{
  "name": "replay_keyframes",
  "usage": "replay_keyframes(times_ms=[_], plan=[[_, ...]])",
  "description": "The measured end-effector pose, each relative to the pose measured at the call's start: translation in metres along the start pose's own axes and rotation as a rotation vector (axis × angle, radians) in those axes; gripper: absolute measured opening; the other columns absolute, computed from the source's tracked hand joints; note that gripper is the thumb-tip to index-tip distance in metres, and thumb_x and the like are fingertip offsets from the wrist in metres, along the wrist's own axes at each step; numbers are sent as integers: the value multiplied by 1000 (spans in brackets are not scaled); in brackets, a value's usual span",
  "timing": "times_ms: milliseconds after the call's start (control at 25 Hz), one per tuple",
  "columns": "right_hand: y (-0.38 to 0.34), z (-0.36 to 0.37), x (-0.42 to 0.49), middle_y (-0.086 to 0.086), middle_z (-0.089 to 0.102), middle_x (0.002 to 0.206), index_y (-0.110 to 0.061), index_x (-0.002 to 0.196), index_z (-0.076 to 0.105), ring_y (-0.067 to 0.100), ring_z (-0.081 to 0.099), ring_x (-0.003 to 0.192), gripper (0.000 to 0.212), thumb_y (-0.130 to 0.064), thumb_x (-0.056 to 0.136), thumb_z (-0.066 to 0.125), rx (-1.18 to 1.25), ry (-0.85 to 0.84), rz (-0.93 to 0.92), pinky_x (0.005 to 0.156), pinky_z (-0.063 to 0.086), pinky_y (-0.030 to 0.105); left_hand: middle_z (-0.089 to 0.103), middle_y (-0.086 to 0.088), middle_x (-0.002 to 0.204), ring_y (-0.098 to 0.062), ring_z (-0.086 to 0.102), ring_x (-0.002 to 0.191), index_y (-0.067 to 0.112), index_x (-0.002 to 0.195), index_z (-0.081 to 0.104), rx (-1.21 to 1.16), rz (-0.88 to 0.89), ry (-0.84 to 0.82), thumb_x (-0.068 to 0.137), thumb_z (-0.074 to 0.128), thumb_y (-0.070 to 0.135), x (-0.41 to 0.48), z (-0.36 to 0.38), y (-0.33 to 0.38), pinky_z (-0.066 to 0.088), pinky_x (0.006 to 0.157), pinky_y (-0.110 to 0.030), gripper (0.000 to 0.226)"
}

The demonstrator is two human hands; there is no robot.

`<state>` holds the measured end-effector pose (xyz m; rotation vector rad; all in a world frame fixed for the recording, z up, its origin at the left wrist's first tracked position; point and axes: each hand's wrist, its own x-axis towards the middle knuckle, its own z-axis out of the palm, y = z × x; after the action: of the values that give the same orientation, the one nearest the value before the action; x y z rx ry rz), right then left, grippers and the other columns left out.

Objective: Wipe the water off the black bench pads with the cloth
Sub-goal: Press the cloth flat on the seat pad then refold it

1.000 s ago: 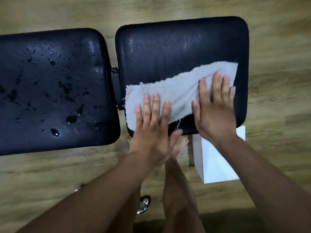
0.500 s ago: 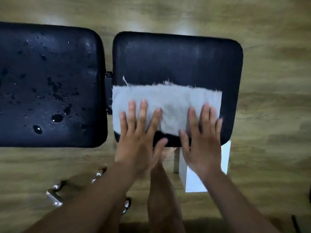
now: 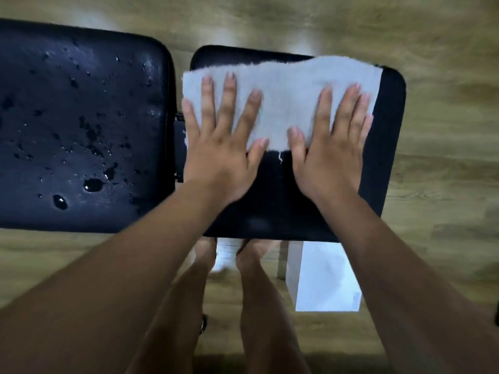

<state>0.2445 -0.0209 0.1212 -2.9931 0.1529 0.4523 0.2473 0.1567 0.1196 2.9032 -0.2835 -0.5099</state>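
Two black bench pads lie side by side over a wooden floor. The left pad (image 3: 81, 117) is dotted with water drops and small puddles. The right pad (image 3: 283, 201) looks mostly dry on its near half. A pale grey cloth (image 3: 286, 90) is spread across the far part of the right pad, reaching its back edge. My left hand (image 3: 216, 155) presses flat on the cloth's left end, fingers spread. My right hand (image 3: 332, 157) presses flat on its right end in the same way.
A metal hinge (image 3: 178, 117) joins the two pads in the narrow gap. Below the right pad stands a white box (image 3: 324, 279) on the wooden floor (image 3: 445, 184). My bare legs (image 3: 259, 306) stand at the pad's near edge.
Both hands have pushed the cloth away from me, from the near part of the right pad to its far edge. The left pad's drops are unchanged.
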Motion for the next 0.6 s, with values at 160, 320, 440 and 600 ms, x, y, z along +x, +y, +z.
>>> replay_keyframes(times_ms=[160,320,440,600], plan=[[19,5,-113,23,-2,159,-11,152,16,39,-5,147,69,-48,97,34,22,-111,2,117,11,59,-2,-13,164,-38,-8,149,26,156,10,-6,22,-139,98,21,55,-103,9,26,11,114,-67,66],[37,15,-127,20,3,160,-9,151,18,37,-1,148,67,-45,97,30,71,-98,-136,117,7,59,7,-14,163,-37,1,150,23,155,19,-10,122,-130,97,32,53,-132,17,27,11,114,-68,66],[39,16,-87,21,1,160,-7,153,10,38,-2,148,69,-47,98,23,-64,-89,-221,117,5,60,2,-9,164,-33,-4,150,26,156,9,78,142,-102,99,24,51,-89,16,16,2,117,-63,64],[30,2,-6,22,-3,159,-10,153,5,39,-5,147,68,-47,98,23,-118,-3,-124,117,-2,58,-8,-7,164,-31,-10,150,30,155,-3,131,163,-40,99,11,55,7,0,-4,-6,117,-59,63]])
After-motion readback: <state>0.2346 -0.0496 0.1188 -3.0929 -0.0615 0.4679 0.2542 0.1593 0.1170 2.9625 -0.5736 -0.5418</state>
